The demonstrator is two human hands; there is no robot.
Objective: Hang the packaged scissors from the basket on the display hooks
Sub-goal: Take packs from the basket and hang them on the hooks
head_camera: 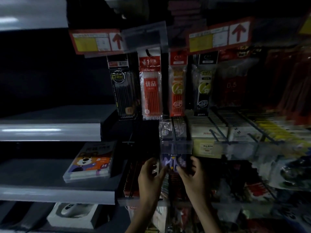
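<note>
Left hand (149, 170) and right hand (191, 173) pinch side edges of purple package (173, 161).

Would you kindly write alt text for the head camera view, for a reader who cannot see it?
The person's left hand and right hand hold a small purple package between them before a dim shop display. Packs of pen refills hang above; grey shelves stand to the left.
</note>
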